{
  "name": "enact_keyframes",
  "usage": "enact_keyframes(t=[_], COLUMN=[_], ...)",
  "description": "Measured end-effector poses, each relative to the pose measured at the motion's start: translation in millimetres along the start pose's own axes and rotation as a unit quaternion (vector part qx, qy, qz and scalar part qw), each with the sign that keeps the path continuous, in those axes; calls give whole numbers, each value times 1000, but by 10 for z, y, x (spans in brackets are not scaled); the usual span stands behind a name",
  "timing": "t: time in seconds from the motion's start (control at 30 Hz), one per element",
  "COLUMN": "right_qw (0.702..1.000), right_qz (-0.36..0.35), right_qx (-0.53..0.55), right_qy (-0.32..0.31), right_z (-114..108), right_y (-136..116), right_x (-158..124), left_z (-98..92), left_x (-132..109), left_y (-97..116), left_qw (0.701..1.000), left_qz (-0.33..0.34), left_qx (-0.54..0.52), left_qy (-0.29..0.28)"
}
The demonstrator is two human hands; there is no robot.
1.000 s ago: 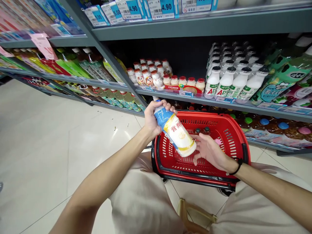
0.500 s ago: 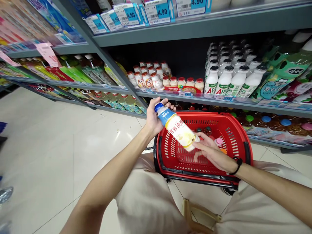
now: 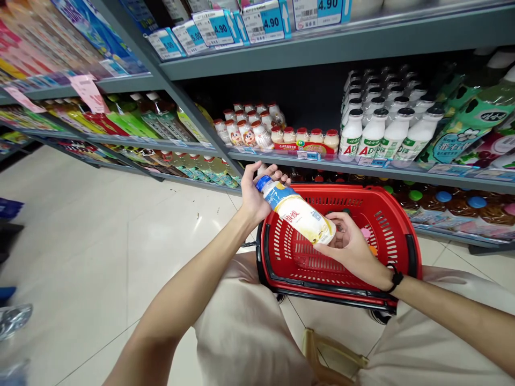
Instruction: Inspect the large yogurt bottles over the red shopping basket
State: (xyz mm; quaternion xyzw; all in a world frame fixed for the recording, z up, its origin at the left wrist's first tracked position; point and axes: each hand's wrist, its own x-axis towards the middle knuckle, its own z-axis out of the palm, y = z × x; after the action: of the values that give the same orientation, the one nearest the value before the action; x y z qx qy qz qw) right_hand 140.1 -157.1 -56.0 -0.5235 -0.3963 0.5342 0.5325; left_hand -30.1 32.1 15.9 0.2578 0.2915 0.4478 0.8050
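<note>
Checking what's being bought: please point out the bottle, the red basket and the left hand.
Bottle (image 3: 298, 215), head view, label middle.
Red basket (image 3: 333, 189), head view, top rim.
Left hand (image 3: 252, 197), head view, back of hand.

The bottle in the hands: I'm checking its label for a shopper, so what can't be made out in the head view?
In the head view:
The bottle: its far side is turned away, and the small print is too small to read.
The red basket: its contents are partly hidden by the right hand and the bottle.
The top-shelf price tags: cut off by the top edge.
</note>
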Motion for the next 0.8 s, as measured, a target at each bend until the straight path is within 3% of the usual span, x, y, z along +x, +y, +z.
enact_keyframes(t=[0.2,0.47,0.6,0.8], right_qw=[998,993,981,960], right_qz=[-29,73,115,171], right_qx=[-40,92,148,216], right_qy=[32,4,-40,-50], right_z=[-26,6,-11,-29], right_y=[-37,-163,-263,-275], right_x=[-37,-7,5,41], left_z=[-9,23,33,69], left_x=[-9,-5,-13,-56], left_y=[-9,1,3,-16], left_qw=[1000,1000,1000,1000], left_qz=[-5,7,14,1], left_qx=[6,7,12,20], left_qy=[-1,-3,-6,-23])
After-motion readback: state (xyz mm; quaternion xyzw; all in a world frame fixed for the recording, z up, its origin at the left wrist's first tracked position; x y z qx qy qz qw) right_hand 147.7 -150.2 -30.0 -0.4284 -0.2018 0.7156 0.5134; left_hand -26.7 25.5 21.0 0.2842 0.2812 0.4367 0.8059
